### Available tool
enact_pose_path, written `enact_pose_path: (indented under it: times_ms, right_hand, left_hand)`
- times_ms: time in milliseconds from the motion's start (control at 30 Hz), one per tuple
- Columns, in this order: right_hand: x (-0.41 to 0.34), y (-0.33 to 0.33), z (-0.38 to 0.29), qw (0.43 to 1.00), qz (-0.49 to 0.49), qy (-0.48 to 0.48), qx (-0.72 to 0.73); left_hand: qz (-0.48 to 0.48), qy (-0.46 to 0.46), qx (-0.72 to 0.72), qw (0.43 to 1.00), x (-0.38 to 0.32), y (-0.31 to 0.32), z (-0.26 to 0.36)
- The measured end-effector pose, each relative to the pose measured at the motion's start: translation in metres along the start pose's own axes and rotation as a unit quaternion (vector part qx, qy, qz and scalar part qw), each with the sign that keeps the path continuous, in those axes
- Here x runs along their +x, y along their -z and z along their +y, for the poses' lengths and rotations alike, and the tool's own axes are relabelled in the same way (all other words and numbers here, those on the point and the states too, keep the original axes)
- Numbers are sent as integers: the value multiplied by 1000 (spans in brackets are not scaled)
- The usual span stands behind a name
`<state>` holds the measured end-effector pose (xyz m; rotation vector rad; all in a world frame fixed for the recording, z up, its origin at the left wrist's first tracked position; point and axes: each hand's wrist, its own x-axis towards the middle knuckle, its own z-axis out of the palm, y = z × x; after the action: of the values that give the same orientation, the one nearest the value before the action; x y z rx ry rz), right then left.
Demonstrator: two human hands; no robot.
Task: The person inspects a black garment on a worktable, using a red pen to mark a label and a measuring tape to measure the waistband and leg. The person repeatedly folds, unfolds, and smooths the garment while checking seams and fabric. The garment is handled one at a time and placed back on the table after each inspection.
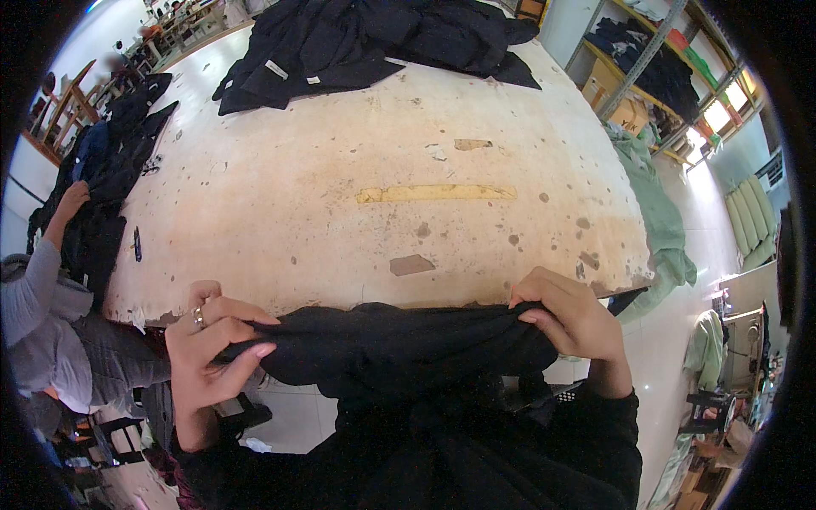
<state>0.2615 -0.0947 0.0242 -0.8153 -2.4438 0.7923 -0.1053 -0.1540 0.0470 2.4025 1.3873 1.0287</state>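
A piece of black fabric (pixel 395 341), perhaps a garment, is stretched sideways between my two hands at the near edge of a worn, stained table (pixel 306 236). My left hand (pixel 220 344), with a ring on one finger, pinches the fabric's left end between thumb and fingers. At the right end, the thumb and fingers of my right hand (pixel 567 315) grip its upper edge. The fabric's lower part merges with my dark clothing, so its full shape cannot be told.
Black garments (pixel 382 51) with pale labels lie across the table's far side. Left, a co-worker's hand (pixel 76 197) touches more dark garments (pixel 102 191); a small dark tool (pixel 137 243) lies nearby. Green fabric (pixel 656 217) hangs at the right edge, near shelving (pixel 637 57).
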Motion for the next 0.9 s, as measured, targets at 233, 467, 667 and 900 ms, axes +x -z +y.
enact_pose_path:
  times_ms: [233,467,667,900]
  right_hand:
    - [0,-3,0,999,16,-10,-28]
    - [2,-5,4,999,26,-13,-45]
    - [0,-8,7,997,44,-17,-55]
    - [0,-13,10,994,81,-11,-72]
  left_hand:
    - [33,55,-151,986,-4,-15,-26]
    - [49,12,-222,974,5,-24,-50]
    - [41,-4,-248,968,7,-28,-63]
    - [45,7,-255,966,8,-32,-70]
